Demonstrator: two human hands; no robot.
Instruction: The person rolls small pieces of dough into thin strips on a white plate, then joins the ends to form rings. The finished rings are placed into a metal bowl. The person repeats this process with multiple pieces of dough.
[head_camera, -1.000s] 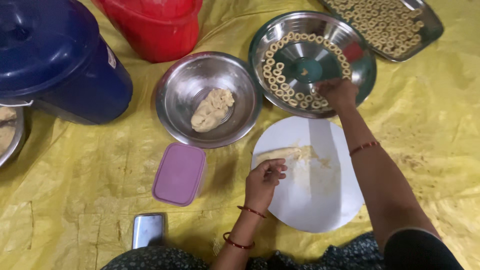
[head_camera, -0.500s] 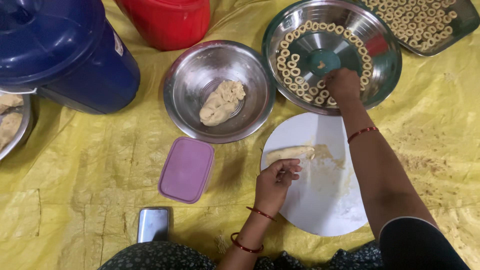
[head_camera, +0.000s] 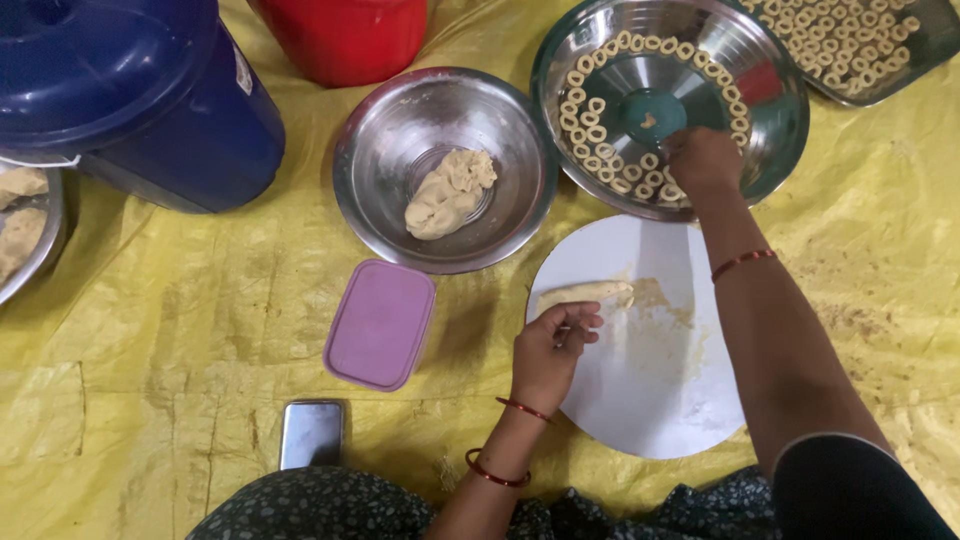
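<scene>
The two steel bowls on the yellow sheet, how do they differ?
The near steel bowl holds one lump of dough; the far steel bowl holds many small dough rings set along its wall. The right hand reaches into the far bowl; no hand touches the near one. The far bowl looks wider. Both are round and shiny.

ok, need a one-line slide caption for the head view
Right hand reaches into the steel plate of dough rings; left hand rests by a dough roll on the white board.
</scene>
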